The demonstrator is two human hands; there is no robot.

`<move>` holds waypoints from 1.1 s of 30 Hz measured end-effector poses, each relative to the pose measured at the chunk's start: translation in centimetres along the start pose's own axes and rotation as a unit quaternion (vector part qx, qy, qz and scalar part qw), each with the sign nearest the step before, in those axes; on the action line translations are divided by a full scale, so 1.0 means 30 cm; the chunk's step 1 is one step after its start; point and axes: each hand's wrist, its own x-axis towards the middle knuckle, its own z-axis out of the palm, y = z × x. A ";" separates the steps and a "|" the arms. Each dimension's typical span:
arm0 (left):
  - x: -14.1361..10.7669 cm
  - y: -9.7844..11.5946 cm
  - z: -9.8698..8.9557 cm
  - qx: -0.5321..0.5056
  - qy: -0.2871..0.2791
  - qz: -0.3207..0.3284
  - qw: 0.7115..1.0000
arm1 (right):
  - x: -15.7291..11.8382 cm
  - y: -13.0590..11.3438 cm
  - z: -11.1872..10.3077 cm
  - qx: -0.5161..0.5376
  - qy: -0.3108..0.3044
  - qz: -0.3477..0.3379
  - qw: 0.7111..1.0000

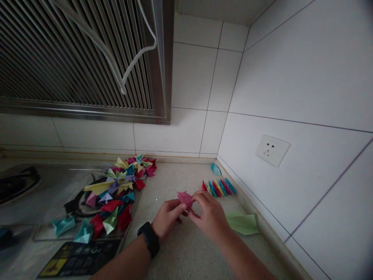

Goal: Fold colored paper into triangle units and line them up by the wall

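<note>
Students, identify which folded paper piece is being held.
The pink piece in the left grip, with the right grip at its edge; the others lie at left or near the right wall.

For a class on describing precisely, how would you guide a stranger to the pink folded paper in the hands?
Below the range hood is a stove; right of it, a pale counter. There, the left hand and right hand pinch the pink folded paper, the only folded piece in anyone's grip.

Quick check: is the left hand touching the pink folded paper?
Touching. The head view shows it: the left hand holds the pink folded paper, its thumb overlapping the paper's near edge.
</note>
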 end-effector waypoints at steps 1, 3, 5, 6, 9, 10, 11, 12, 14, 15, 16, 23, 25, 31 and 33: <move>-0.001 0.000 0.000 -0.012 0.003 -0.004 1.000 | 0.007 0.005 -0.012 0.000 0.012 0.006 1.000; -0.001 -0.005 0.002 -0.029 0.015 -0.020 0.999 | 0.033 0.024 -0.039 -0.011 0.033 0.023 0.999; 0.000 -0.012 0.006 -0.029 0.021 -0.042 0.998 | 0.079 0.067 -0.062 -0.039 0.037 0.038 0.998; 0.001 -0.015 0.008 -0.023 0.021 -0.050 0.998 | 0.111 0.100 -0.069 -0.054 0.036 0.044 0.997; 0.001 -0.021 0.013 -0.007 0.017 -0.063 0.998 | 0.227 0.235 -0.074 -0.105 0.021 0.083 0.991; 0.001 -0.022 0.014 -0.002 0.014 -0.066 0.998 | 0.269 0.287 -0.070 -0.126 0.012 0.108 0.986; 0.001 -0.022 0.015 0.001 0.010 -0.069 0.998 | 0.308 0.338 -0.065 -0.149 -0.006 0.144 0.978; 0.002 -0.022 0.015 0.005 0.004 -0.073 0.997 | 0.345 0.387 -0.058 -0.171 -0.040 0.182 0.967; 0.003 -0.022 0.015 0.010 -0.004 -0.081 0.997 | 0.401 0.469 -0.042 -0.200 -0.102 0.230 0.947; 0.003 -0.022 0.014 0.011 -0.007 -0.083 0.996 | 0.420 0.502 -0.031 -0.206 -0.115 0.240 0.942; 0.004 -0.023 0.014 0.014 -0.009 -0.085 0.996 | 0.432 0.529 -0.020 -0.212 -0.130 0.250 0.936; 0.008 -0.035 0.011 0.029 -0.008 -0.094 0.995 | 0.423 0.642 0.066 -0.253 -0.223 0.284 0.898; 0.010 -0.037 0.011 0.031 -0.008 -0.099 0.995 | 0.413 0.664 0.077 -0.261 -0.244 0.281 0.891; 0.011 -0.029 0.012 0.037 -0.011 -0.101 0.994 | 0.381 0.693 0.080 -0.252 -0.278 0.225 0.899; 0.010 -0.027 0.012 0.042 -0.010 -0.106 0.993 | 0.375 0.699 0.085 -0.238 -0.299 0.210 0.900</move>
